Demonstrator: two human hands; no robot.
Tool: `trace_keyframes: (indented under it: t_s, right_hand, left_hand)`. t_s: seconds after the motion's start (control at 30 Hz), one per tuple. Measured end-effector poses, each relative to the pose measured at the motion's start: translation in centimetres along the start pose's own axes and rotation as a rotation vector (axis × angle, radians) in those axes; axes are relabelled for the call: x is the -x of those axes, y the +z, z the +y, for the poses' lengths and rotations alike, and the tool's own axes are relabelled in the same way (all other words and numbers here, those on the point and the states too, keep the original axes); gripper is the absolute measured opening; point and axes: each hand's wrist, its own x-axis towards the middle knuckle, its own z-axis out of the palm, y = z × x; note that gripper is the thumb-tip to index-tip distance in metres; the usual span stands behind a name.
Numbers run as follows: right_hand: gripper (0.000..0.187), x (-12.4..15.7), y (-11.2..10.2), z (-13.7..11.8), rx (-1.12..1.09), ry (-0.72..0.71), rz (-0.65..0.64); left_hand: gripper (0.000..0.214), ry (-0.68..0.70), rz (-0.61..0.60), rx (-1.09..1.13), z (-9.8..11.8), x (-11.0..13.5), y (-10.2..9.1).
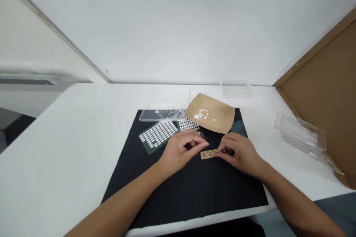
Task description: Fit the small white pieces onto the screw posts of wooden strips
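Right of centre on the black mat [200,196], the brown strip [207,157] already bears two shiny round pieces [211,153]; the right hand [241,153] pinches its far right end, hiding whatever is done or left there, while the left hand [180,148] closes its fingertips on nothing discernible. Across the mat's far edge, a paper tray [221,106] holds loose white ovals [198,116] and a clear box [161,119] slender transparent pieces [174,113].

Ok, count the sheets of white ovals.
2: the left sheet, beyond and left of the left hand; the right sheet, just beyond that hand by the brown tray. Others may be hidden.
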Motion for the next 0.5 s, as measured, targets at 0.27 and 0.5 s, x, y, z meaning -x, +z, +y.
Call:
trace_keyframes:
  t_s: [0.27, 0.5]
  right_hand:
    - [0.016, -0.22, 0.62, 0.34, 0.069, -0.027, 0.011]
    - [0.02, -0.28, 0.65, 0.37, 0.098, 0.003, -0.035]
  left_hand:
    - [0.026, 0.079, 0.013, 0.0, -0.57, 0.0, 0.1]
    - [0.037, 0.041, 0.014, -0.027, -0.69, -0.09, 0.15]
